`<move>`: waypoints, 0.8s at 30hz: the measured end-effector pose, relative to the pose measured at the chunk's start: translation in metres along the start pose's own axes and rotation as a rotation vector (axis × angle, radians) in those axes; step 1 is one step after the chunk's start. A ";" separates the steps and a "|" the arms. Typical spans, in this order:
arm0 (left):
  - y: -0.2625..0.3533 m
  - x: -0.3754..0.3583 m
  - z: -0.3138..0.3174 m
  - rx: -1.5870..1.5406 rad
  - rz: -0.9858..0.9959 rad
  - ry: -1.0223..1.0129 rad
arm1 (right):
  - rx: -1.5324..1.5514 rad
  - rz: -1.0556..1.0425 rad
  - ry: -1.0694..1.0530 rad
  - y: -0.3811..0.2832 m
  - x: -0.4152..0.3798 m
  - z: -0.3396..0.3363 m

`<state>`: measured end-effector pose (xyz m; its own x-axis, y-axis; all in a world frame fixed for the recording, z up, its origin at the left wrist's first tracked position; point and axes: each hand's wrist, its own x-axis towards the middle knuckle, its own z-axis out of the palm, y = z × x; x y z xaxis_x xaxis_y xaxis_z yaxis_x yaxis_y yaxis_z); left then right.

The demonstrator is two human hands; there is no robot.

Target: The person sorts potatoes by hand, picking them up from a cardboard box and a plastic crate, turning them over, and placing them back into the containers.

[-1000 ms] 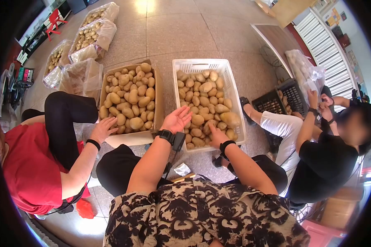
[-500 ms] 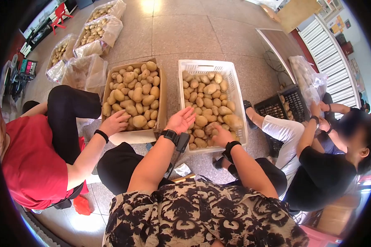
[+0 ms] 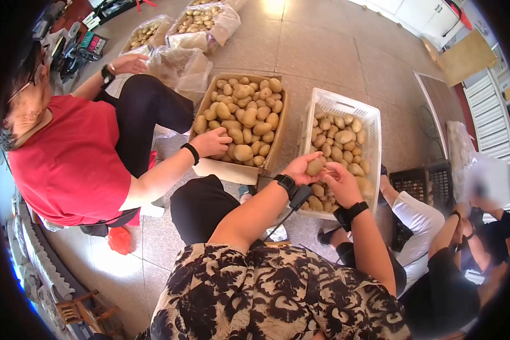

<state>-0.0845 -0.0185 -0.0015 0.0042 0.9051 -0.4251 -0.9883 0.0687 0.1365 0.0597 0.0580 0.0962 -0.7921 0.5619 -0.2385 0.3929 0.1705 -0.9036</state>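
Observation:
A potato (image 3: 314, 166) rests in my left hand (image 3: 298, 170), whose fingers curl round it. My right hand (image 3: 343, 184) meets it from the other side, with thumb and fingertips pinched against the potato. Both hands are above the near part of a white plastic crate (image 3: 374, 119) holding many loose potatoes (image 3: 344, 136). Left of the crate stands a cardboard box (image 3: 224, 170), heaped with more potatoes (image 3: 249, 117). My forearms hide part of the crate's near left corner.
On the left, a person in a red top (image 3: 68, 158) has one hand in the cardboard box. Another person in black (image 3: 436, 283) sits at right by black crates (image 3: 416, 184). Plastic-lined boxes of potatoes (image 3: 195, 39) stand at the back, with a red bag (image 3: 119, 241) on the floor.
The view has turned left. My right hand has lifted from the potatoes, and my formerly empty left palm now holds a potato. The person in red has raised one hand.

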 end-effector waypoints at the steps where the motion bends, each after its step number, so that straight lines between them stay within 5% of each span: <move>1: 0.003 0.001 -0.004 -0.003 -0.014 -0.006 | -0.027 -0.007 -0.031 -0.002 -0.004 0.001; 3: 0.012 0.000 -0.013 -0.078 0.002 -0.130 | -0.069 0.098 -0.016 0.001 -0.009 0.000; 9: 0.047 -0.019 0.003 -0.243 0.436 0.119 | -0.459 -0.076 0.027 0.034 -0.016 -0.007; 14: 0.083 -0.034 -0.011 -0.435 0.687 0.154 | -0.598 0.015 -0.025 0.069 -0.019 -0.008; 24: 0.134 -0.051 -0.049 -0.567 1.009 0.169 | -0.571 0.042 -0.112 0.074 -0.025 -0.004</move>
<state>-0.2243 -0.0759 -0.0055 -0.7995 0.3724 -0.4713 -0.4588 -0.8850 0.0790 0.1109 0.0597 0.0368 -0.8026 0.4940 -0.3343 0.5902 0.5768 -0.5648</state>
